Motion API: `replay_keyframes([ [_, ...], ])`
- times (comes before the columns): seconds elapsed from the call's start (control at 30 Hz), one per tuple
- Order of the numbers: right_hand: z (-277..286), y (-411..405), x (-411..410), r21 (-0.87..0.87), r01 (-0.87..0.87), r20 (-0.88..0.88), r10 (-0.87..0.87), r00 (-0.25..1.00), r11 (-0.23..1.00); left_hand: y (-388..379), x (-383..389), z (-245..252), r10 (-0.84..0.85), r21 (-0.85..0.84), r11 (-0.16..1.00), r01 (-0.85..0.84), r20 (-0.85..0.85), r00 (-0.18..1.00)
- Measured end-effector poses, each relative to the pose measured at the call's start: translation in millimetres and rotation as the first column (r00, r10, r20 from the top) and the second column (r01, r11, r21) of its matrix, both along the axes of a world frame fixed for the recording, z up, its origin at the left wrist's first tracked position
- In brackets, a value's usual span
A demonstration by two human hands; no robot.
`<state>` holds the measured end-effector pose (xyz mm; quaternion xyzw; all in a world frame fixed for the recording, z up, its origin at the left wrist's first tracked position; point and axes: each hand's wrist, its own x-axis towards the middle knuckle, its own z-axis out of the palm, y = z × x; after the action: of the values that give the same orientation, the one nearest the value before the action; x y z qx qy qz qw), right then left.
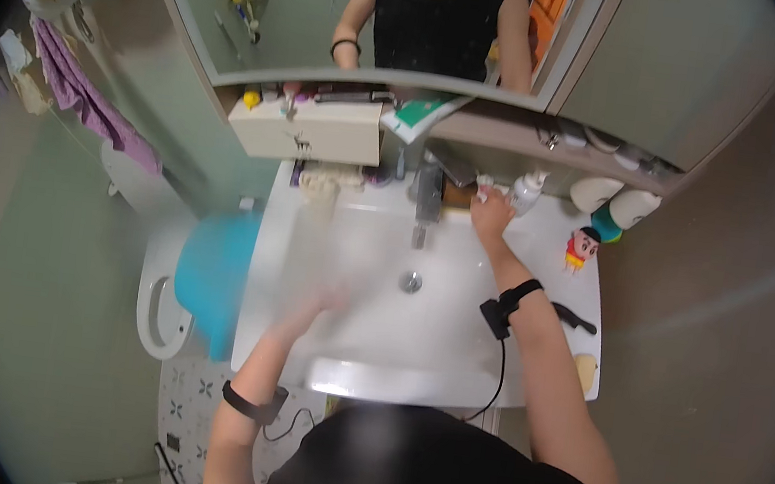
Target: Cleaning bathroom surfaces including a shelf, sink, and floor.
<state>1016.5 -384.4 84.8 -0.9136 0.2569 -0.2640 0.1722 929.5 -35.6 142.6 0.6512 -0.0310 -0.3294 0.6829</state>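
My right hand (492,215) is at the back rim of the white washbasin (376,335), right of the grey faucet (430,193). Its fingers are at a small white item (485,185); whether they grip it I cannot tell. Close beside stands a white pump bottle (525,192). Over the left part of the bowl is my left hand (328,301), blurred, so its fingers cannot be made out. The metal drain (411,282) shows between the two arms. A pale cloth (322,183) lies on the rim at the back left.
On the right rim stand a cartoon figure (582,250), a black comb (574,318) and a yellow soap bar (585,373). A cream box (310,134) and a green-and-white packet (421,117) are under the mirror cabinet. Left of the basin are a blue basin (214,264) and a toilet (164,320).
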Motion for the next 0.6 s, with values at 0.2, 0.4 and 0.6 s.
replay_keyframes([
  [0.2,2.7,-15.1,-4.8,0.235,-0.064,-0.013,0.069,0.998,0.970,8.4,6.1,-3.9,-0.077,0.158,0.986,0.055,0.136,0.988],
  [0.4,-11.9,-40.5,-9.4,0.448,-0.337,0.437,0.126,0.890,0.828,7.5,26.5,-70.2,-0.145,-0.098,0.984,0.148,0.035,0.989],
  [0.6,26.6,-20.0,-56.9,0.862,-0.488,0.501,-0.081,0.861,0.137,-53.0,30.9,-33.3,-0.064,-0.479,0.854,-0.201,-0.480,0.875],
])
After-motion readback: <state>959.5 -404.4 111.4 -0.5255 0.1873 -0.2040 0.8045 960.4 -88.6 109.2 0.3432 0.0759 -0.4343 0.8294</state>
